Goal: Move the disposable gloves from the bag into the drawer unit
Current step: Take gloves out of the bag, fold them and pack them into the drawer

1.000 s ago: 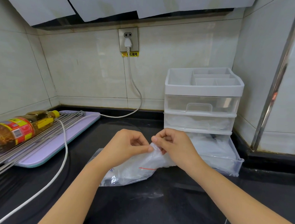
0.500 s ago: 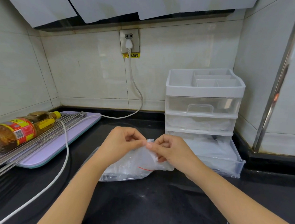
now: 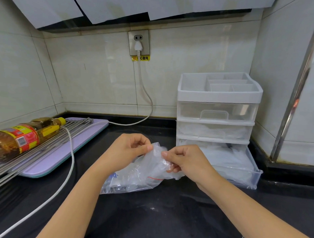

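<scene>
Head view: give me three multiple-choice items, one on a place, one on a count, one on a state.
1. The oil bottle lies: A on the metal rods; B in the top tray; C in a drawer.
2. The drawer unit has how many drawers? A two; B three; C five.
3. The bottom drawer is: A shut; B missing; C pulled open.
Key: A, it rests across the rods at left; B, three stacked fronts show; C, it juts forward of the two above.
</scene>
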